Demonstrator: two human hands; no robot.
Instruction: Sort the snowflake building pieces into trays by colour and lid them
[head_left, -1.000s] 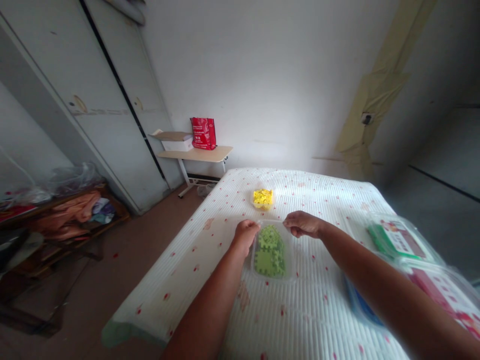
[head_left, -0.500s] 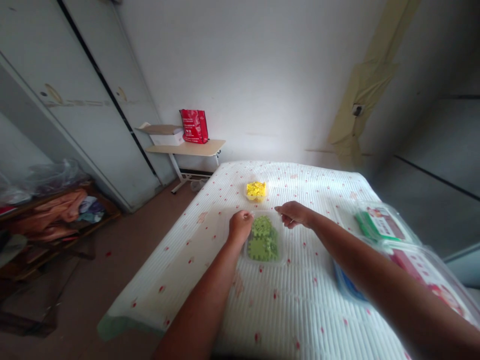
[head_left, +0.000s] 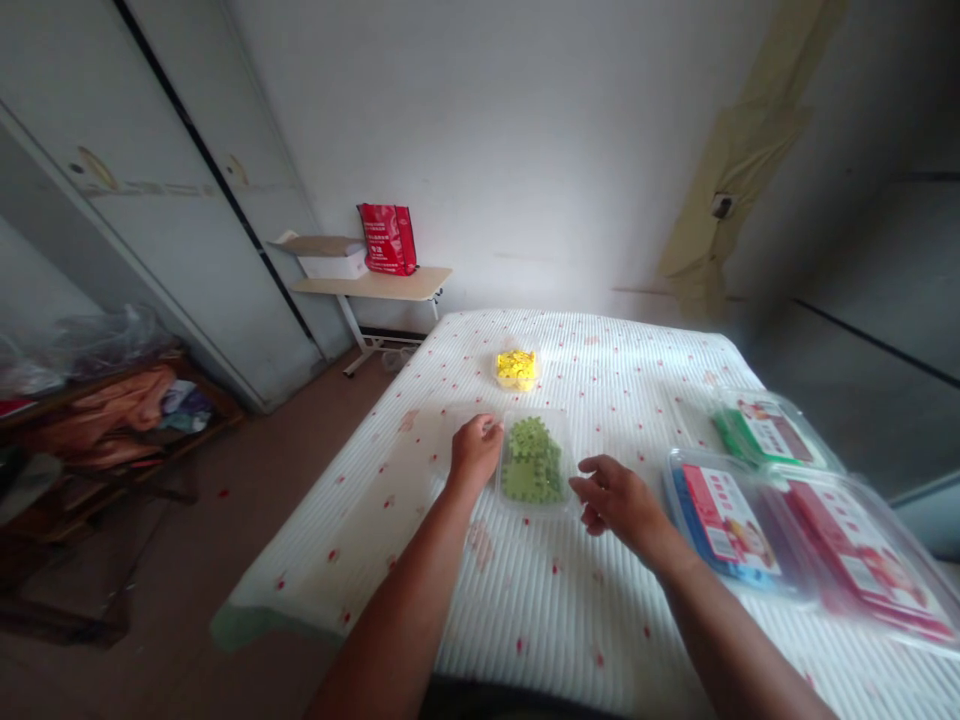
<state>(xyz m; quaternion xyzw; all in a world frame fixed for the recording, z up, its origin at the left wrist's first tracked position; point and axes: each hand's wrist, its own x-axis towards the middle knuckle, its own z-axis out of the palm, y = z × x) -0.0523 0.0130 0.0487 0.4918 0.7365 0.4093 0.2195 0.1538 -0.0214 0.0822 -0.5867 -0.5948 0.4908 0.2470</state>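
A clear plastic container [head_left: 566, 460] stands on the cloth in front of me, with light-green toothed-edge pieces [head_left: 531, 470] in it. At its left rim my left hand [head_left: 475, 455] is closed, thumb and fingers pinched at the edge; the exact grip is hard to make out. Beyond that hand, faint clear plastic, possibly the lid, shows to the left. My right hand [head_left: 613, 500] hovers just off the container's right side, fingers apart and holding nothing. Farther back is a small clear tub of yellow pieces [head_left: 517, 368].
Clear boxes with printed labels lie at the right: a green one [head_left: 772, 430], a blue one [head_left: 724, 520] and a red one [head_left: 862, 550]. The cloth [head_left: 420, 530] is ribbed white. A side table [head_left: 397, 283] by the wall bears a red bag [head_left: 390, 240] and a carton [head_left: 330, 262].
My right hand has drawn back toward me from the container's far right corner and its fingers have spread. My left hand stays at the left rim. The view has shifted slightly.
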